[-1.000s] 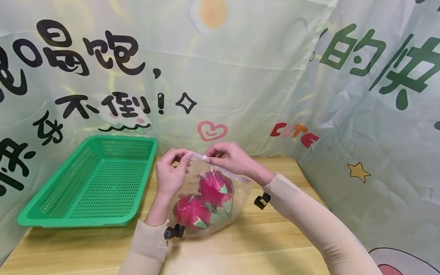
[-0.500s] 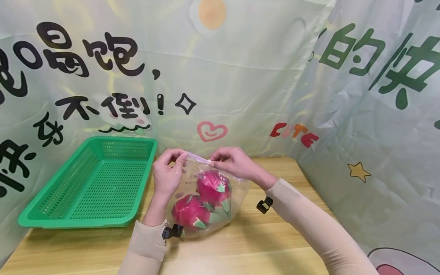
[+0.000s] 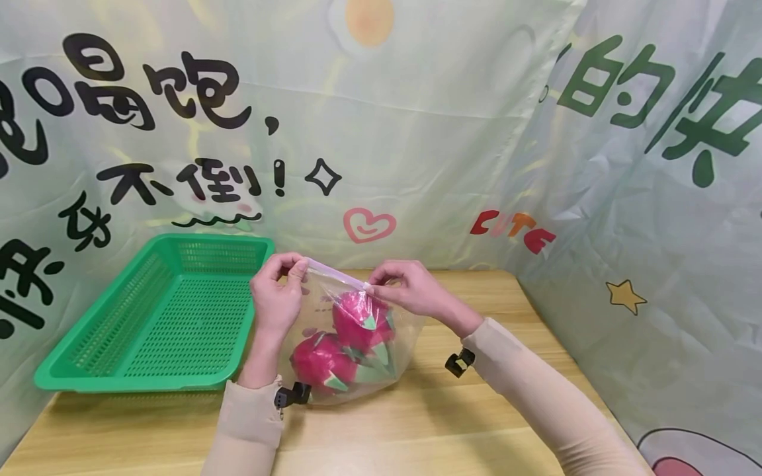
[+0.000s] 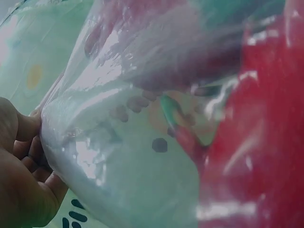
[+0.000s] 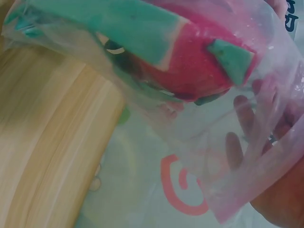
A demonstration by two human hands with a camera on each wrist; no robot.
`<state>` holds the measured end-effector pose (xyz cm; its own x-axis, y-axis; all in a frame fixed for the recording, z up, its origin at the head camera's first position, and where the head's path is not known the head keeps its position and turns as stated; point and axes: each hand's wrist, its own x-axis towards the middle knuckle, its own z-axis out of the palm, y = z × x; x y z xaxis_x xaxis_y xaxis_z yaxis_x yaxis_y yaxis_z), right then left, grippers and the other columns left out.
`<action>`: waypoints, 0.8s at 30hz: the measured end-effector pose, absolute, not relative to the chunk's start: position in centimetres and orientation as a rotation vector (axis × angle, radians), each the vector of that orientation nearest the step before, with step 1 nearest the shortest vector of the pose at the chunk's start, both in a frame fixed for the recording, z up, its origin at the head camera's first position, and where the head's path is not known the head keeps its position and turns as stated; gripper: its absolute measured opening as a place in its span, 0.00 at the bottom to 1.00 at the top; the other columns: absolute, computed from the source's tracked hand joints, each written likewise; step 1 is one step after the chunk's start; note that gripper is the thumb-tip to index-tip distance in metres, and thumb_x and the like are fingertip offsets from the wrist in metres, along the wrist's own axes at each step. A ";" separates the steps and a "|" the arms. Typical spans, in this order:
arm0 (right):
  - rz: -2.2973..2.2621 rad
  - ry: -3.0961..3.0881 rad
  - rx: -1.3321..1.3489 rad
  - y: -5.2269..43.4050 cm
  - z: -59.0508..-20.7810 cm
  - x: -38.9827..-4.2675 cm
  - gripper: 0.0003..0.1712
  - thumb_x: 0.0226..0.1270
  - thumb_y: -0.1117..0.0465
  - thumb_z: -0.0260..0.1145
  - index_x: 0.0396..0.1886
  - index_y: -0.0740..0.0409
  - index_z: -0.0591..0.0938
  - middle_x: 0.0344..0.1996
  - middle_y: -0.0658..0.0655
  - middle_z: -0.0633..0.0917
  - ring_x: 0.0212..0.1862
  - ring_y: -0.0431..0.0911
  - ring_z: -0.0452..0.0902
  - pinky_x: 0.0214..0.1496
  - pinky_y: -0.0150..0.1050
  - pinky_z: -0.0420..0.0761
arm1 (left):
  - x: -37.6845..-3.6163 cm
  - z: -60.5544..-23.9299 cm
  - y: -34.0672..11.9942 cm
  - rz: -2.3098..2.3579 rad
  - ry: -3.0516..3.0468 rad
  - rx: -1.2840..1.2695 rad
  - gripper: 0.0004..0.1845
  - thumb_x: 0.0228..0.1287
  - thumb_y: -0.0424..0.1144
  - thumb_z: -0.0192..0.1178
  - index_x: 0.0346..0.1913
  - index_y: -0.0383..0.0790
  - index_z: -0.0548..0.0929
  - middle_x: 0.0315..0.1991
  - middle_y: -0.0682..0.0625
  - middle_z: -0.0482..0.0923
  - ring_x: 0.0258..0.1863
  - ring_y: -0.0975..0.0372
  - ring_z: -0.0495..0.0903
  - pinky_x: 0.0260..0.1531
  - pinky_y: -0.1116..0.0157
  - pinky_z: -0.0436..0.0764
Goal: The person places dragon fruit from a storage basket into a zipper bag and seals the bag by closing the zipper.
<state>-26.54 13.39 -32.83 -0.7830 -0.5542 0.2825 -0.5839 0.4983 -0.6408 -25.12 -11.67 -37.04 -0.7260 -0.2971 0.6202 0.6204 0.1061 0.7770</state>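
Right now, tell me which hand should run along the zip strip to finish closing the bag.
Right, probably. The right hand pinches the zip strip partway along the clear bag, while the left hand grips its end corner and anchors it.

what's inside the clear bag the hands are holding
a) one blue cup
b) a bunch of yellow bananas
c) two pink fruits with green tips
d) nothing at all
c: through the clear bag, pinched at its top strip by the left hand and the right hand, two pink fruits with green tips show.
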 end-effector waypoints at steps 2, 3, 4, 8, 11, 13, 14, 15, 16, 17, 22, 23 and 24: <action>1.157 -2.676 1.014 13.2 -32.8 -26.4 0.04 0.69 0.60 0.73 0.41 0.54 0.89 0.37 0.48 0.89 0.43 0.42 0.84 0.49 0.42 0.86 | -25.2 -37.0 -11.8 -1.709 -1.705 -0.296 0.05 0.69 0.26 0.66 0.40 0.24 0.83 0.29 0.36 0.80 0.28 0.66 0.79 0.22 0.69 0.84; 1.151 -2.670 1.010 13.1 -32.7 -26.3 0.04 0.69 0.60 0.73 0.40 0.54 0.89 0.37 0.48 0.89 0.42 0.42 0.84 0.48 0.41 0.86 | -25.2 -37.0 -12.0 -1.714 -1.715 -0.278 0.05 0.69 0.26 0.66 0.40 0.24 0.83 0.29 0.36 0.80 0.28 0.66 0.79 0.22 0.68 0.85; 1.149 -2.667 1.004 13.0 -32.7 -26.2 0.04 0.69 0.60 0.73 0.40 0.54 0.90 0.37 0.47 0.89 0.42 0.41 0.84 0.48 0.40 0.86 | -25.3 -37.0 -12.1 -1.723 -1.729 -0.259 0.06 0.70 0.27 0.66 0.41 0.24 0.83 0.29 0.36 0.80 0.28 0.66 0.79 0.22 0.67 0.85; 1.133 -2.674 0.974 12.5 -32.7 -26.1 0.05 0.69 0.59 0.73 0.40 0.54 0.90 0.36 0.47 0.89 0.41 0.40 0.83 0.45 0.37 0.86 | -25.2 -36.8 -12.6 -1.742 -1.819 -0.180 0.08 0.72 0.32 0.66 0.43 0.27 0.84 0.31 0.36 0.81 0.29 0.65 0.79 0.25 0.68 0.86; 1.125 -2.688 0.961 12.3 -32.6 -25.9 0.05 0.69 0.59 0.74 0.40 0.55 0.90 0.35 0.47 0.89 0.38 0.40 0.84 0.43 0.36 0.86 | -24.8 -36.4 -12.9 -1.703 -1.909 -0.140 0.08 0.73 0.35 0.66 0.46 0.31 0.85 0.36 0.39 0.83 0.34 0.64 0.80 0.29 0.73 0.83; 1.119 -2.685 0.951 12.2 -32.4 -25.7 0.04 0.69 0.60 0.74 0.39 0.55 0.90 0.34 0.47 0.89 0.37 0.40 0.84 0.41 0.36 0.86 | -24.5 -36.1 -12.9 -1.654 -1.939 -0.167 0.09 0.72 0.35 0.66 0.50 0.33 0.85 0.41 0.42 0.84 0.39 0.63 0.81 0.36 0.72 0.83; 1.110 -2.682 0.947 12.2 -32.4 -25.7 0.04 0.68 0.60 0.74 0.39 0.55 0.90 0.34 0.47 0.89 0.37 0.40 0.84 0.40 0.36 0.86 | -24.3 -35.9 -12.9 -1.622 -1.940 -0.202 0.10 0.72 0.34 0.66 0.52 0.34 0.84 0.44 0.42 0.84 0.42 0.62 0.81 0.40 0.70 0.83; 1.100 -2.678 0.949 12.2 -32.3 -25.6 0.04 0.68 0.60 0.74 0.38 0.55 0.90 0.34 0.47 0.89 0.36 0.40 0.84 0.40 0.36 0.86 | -24.2 -35.7 -12.9 -1.588 -1.930 -0.251 0.12 0.71 0.32 0.67 0.54 0.34 0.84 0.46 0.43 0.84 0.45 0.60 0.82 0.45 0.67 0.83; 1.085 -2.672 0.953 12.2 -32.2 -25.5 0.03 0.68 0.61 0.74 0.38 0.55 0.90 0.33 0.47 0.89 0.36 0.40 0.83 0.39 0.36 0.86 | -24.1 -35.6 -12.8 -1.543 -1.914 -0.312 0.14 0.69 0.30 0.67 0.55 0.33 0.84 0.49 0.42 0.84 0.48 0.58 0.82 0.49 0.63 0.83; 1.067 -2.667 0.958 12.2 -32.2 -25.4 0.03 0.67 0.61 0.75 0.38 0.55 0.90 0.33 0.47 0.89 0.36 0.40 0.83 0.39 0.36 0.85 | -23.9 -35.4 -12.8 -1.489 -1.897 -0.376 0.16 0.67 0.29 0.68 0.56 0.33 0.84 0.51 0.42 0.84 0.51 0.55 0.81 0.54 0.58 0.81; 0.994 -2.641 1.020 12.2 -31.8 -24.9 0.03 0.67 0.64 0.74 0.38 0.57 0.90 0.33 0.48 0.88 0.35 0.39 0.82 0.36 0.34 0.85 | -23.5 -35.1 -12.4 -1.163 -1.849 -0.652 0.16 0.60 0.28 0.74 0.52 0.34 0.88 0.52 0.40 0.87 0.58 0.44 0.77 0.64 0.45 0.72; 0.969 -2.633 1.035 12.1 -31.7 -24.8 0.03 0.67 0.64 0.74 0.39 0.57 0.90 0.32 0.48 0.88 0.34 0.39 0.81 0.35 0.34 0.85 | -23.4 -35.1 -12.3 -1.111 -1.864 -0.688 0.16 0.59 0.29 0.75 0.51 0.36 0.88 0.51 0.41 0.87 0.59 0.44 0.77 0.66 0.45 0.70; 0.935 -2.625 1.046 12.1 -31.5 -24.6 0.03 0.67 0.64 0.74 0.39 0.57 0.90 0.32 0.48 0.87 0.34 0.38 0.81 0.34 0.34 0.84 | -23.2 -35.0 -12.2 -1.065 -1.884 -0.719 0.15 0.60 0.30 0.75 0.50 0.37 0.89 0.51 0.42 0.88 0.60 0.44 0.77 0.66 0.44 0.69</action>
<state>-24.63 12.12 -31.52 -0.7411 -0.5642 0.3640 -0.6673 0.5586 -0.4926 -23.21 -12.16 -35.03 -0.4875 0.0759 0.8698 0.7844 0.4755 0.3982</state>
